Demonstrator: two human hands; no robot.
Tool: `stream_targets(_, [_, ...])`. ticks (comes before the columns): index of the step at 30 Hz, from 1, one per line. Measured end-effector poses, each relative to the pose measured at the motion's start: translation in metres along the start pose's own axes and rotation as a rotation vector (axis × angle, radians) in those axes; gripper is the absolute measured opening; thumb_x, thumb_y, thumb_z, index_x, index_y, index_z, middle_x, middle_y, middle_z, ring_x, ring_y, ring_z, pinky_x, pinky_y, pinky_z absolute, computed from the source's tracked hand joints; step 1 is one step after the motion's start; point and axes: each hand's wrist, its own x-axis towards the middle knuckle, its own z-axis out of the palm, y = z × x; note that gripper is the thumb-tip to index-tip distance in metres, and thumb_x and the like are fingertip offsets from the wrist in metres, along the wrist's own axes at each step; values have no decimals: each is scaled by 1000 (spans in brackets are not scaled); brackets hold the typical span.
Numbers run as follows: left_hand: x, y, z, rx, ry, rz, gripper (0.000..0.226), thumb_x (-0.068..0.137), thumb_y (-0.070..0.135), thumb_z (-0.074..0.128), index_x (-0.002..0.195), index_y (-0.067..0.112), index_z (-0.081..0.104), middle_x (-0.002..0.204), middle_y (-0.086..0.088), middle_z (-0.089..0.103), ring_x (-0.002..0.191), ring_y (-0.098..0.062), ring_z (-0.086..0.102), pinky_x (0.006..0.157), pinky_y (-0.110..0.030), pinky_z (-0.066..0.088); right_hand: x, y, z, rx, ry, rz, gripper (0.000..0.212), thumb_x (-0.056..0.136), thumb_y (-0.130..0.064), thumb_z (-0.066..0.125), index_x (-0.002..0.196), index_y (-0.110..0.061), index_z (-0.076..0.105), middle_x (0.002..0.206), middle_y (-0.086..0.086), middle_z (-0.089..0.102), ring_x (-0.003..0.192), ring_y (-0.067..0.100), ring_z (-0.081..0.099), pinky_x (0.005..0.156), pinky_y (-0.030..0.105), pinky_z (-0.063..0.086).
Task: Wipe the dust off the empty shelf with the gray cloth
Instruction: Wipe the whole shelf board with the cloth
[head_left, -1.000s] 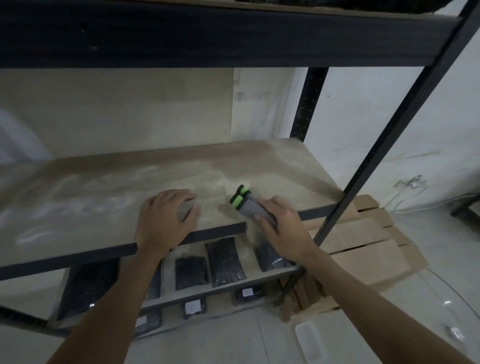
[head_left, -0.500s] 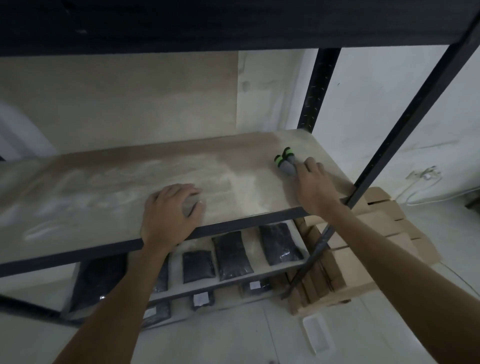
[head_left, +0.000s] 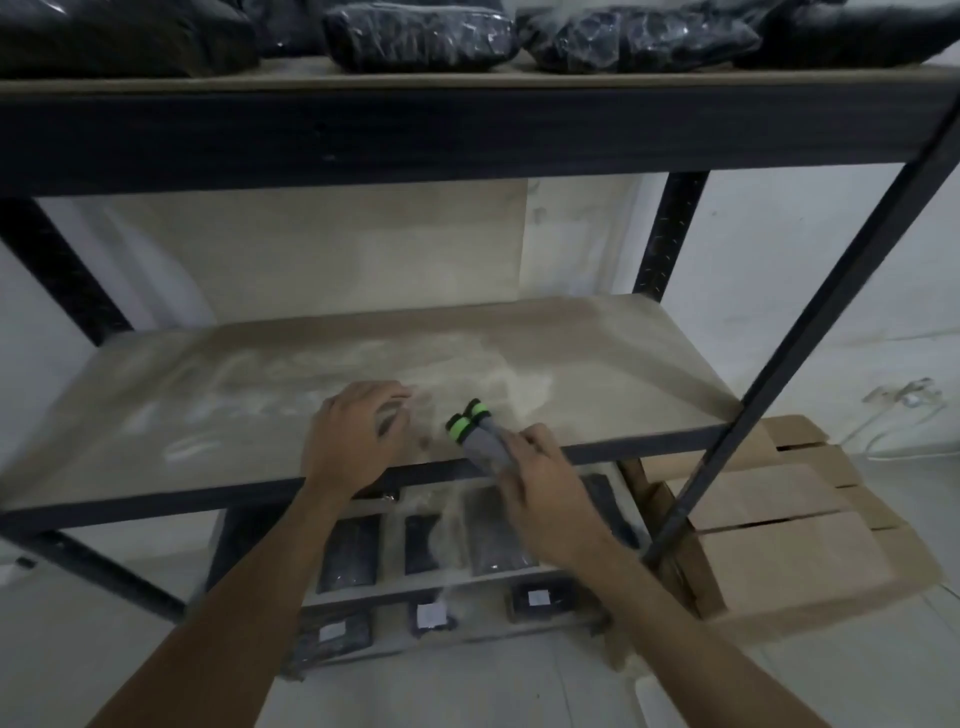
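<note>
The empty wooden shelf (head_left: 260, 395) carries pale dust streaks across its middle and left. My right hand (head_left: 535, 473) grips the folded gray cloth (head_left: 480, 441), which has bright green trim at its far end, and holds it at the shelf's front edge near the middle. My left hand (head_left: 358, 436) rests on the board just left of the cloth, fingers bent over a small gray thing that I cannot make out.
Black plastic-wrapped packages (head_left: 421, 36) fill the shelf above. Dark bags (head_left: 348, 551) lie on the lower shelf. A black upright post (head_left: 769, 374) runs diagonally at the right, with stacked cardboard boxes (head_left: 779, 519) behind it on the floor.
My right hand has pulled the cloth from the shelf's far right corner back to the front edge near my left hand. The view has tilted up, showing the upper shelf.
</note>
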Motion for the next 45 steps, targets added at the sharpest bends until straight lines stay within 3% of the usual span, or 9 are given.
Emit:
stream_targets(3, [-11, -38, -30, 74, 47, -49, 34, 95, 44, 51, 114, 25, 70, 115, 4, 73, 107, -22, 67, 92, -46, 54, 26, 21, -37, -27, 79, 25, 38, 106, -29, 42, 141, -16, 45, 115, 0, 42, 90, 12, 51, 74, 19, 36])
stream_targets(10, [-29, -85, -52, 143, 89, -80, 32, 92, 42, 51, 111, 24, 70, 119, 4, 71, 117, -26, 63, 97, -51, 48, 147, 101, -89, -157, 160, 143, 30, 100, -22, 48, 119, -4, 63, 103, 19, 63, 93, 37, 62, 77, 35, 46])
stream_targets(15, [-31, -84, -45, 243, 188, -103, 35, 92, 41, 48, 107, 22, 73, 120, 4, 72, 127, -23, 56, 103, -41, 37, 185, 127, -66, -357, 40, 273, 44, 105, -32, 39, 141, -9, 46, 131, 20, 48, 120, 39, 47, 101, 47, 44])
stream_targets(20, [-31, -88, -43, 316, 200, -54, 34, 91, 36, 51, 106, 17, 75, 119, -1, 73, 125, -26, 59, 99, -45, 42, 163, 98, -29, -526, -48, 3, 50, 101, -25, 44, 145, -5, 41, 124, 21, 50, 108, 39, 51, 95, 47, 45])
stream_targets(24, [-33, -86, -44, 341, 216, -61, 34, 89, 35, 52, 105, 16, 75, 122, -2, 73, 126, -27, 58, 101, -43, 38, 164, 87, -47, -234, -157, -147, 36, 103, -26, 47, 133, -7, 56, 113, 17, 57, 102, 33, 55, 90, 39, 44])
stream_targets(28, [-33, -85, -44, 359, 210, -59, 37, 89, 37, 50, 106, 16, 75, 122, -3, 73, 125, -27, 58, 101, -44, 39, 209, 124, -78, -277, 24, 107, 46, 103, -32, 41, 136, -2, 52, 125, 22, 53, 109, 38, 53, 95, 41, 44])
stream_targets(31, [-33, -85, -43, 378, 205, -66, 38, 90, 37, 49, 108, 15, 75, 122, -3, 73, 124, -27, 58, 101, -44, 39, 211, 137, -65, -375, 3, 213, 42, 105, -27, 42, 137, -1, 49, 127, 24, 48, 115, 41, 49, 99, 46, 43])
stream_targets(38, [-33, -86, -44, 371, 201, -77, 41, 91, 37, 48, 110, 13, 75, 120, -4, 73, 123, -27, 60, 101, -43, 40, 166, 84, -30, -231, -209, -163, 35, 105, -30, 43, 131, -10, 56, 106, 14, 57, 98, 36, 56, 88, 44, 48])
stream_targets(45, [-32, -83, -45, 345, 188, -86, 35, 89, 34, 51, 106, 15, 74, 115, -4, 74, 116, -27, 62, 95, -42, 44, 238, 99, -55, -276, -21, 114, 39, 105, -25, 43, 133, -1, 55, 126, 27, 56, 112, 43, 56, 95, 43, 45])
